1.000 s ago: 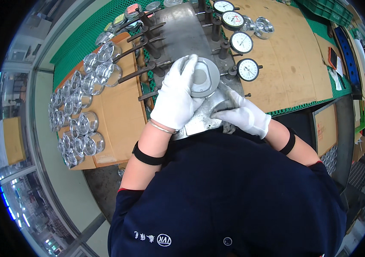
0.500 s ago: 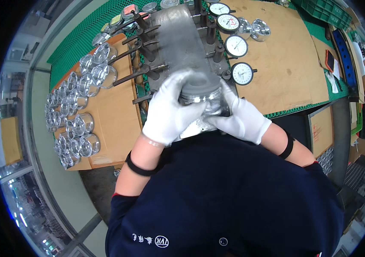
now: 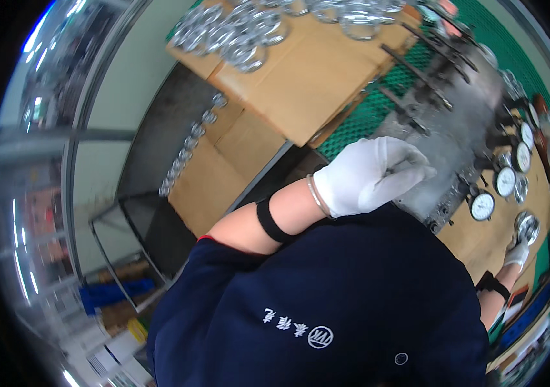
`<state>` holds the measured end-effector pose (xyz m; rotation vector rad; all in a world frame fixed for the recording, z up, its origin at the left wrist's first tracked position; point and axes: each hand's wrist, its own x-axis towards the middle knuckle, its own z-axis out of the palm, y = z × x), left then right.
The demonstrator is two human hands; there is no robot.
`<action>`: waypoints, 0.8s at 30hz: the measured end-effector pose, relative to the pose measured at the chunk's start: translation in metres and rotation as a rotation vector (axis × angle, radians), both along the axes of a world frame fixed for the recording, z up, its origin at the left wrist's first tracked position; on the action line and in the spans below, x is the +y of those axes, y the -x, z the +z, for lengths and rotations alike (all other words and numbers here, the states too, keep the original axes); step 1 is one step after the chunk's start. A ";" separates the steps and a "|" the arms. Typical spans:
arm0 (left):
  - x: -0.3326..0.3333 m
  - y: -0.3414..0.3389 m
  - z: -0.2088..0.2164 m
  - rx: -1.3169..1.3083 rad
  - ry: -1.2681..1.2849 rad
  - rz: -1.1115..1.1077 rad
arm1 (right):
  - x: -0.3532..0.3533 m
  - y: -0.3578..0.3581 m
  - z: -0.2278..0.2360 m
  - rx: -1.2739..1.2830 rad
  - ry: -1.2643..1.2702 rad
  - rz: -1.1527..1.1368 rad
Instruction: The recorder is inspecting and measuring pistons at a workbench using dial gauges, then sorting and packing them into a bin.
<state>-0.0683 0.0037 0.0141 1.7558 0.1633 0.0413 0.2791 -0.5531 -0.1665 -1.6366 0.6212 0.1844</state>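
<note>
My left hand (image 3: 378,175), in a white glove, is over the near end of a grey metal plate (image 3: 446,138). Its fingers are curled in towards the thumb, with nothing visible in them. Far off to the right, my right hand (image 3: 517,253), also gloved, grips a shiny round metal part (image 3: 527,226) above the cardboard on that side. The part looks like a short hollow cylinder. Fixed along the plate's right side are several white-faced dial gauges (image 3: 482,206). Dark rods on posts (image 3: 417,68) line its left side.
Many similar shiny metal parts (image 3: 242,32) stand on a cardboard-covered table (image 3: 313,71) at upper left. Below it, a lower shelf (image 3: 217,168) holds a row of small shiny parts. Green mesh matting (image 3: 352,132) borders the plate. A metal frame (image 3: 110,255) stands at left.
The view has swung left. My hands, together on a metal cylinder before, are now far apart. The left has let go, and the right has moved out to the right with a metal part.
</note>
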 end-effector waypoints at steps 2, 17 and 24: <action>-0.004 0.015 -0.003 -0.006 -0.068 0.086 | 0.003 -0.025 -0.022 0.086 0.009 0.003; 0.058 0.052 -0.013 0.088 -0.604 0.489 | -0.005 -0.046 -0.064 -0.086 -0.459 -0.073; 0.258 0.058 -0.040 0.383 -1.377 0.633 | 0.008 0.073 -0.061 -0.150 -0.312 -0.145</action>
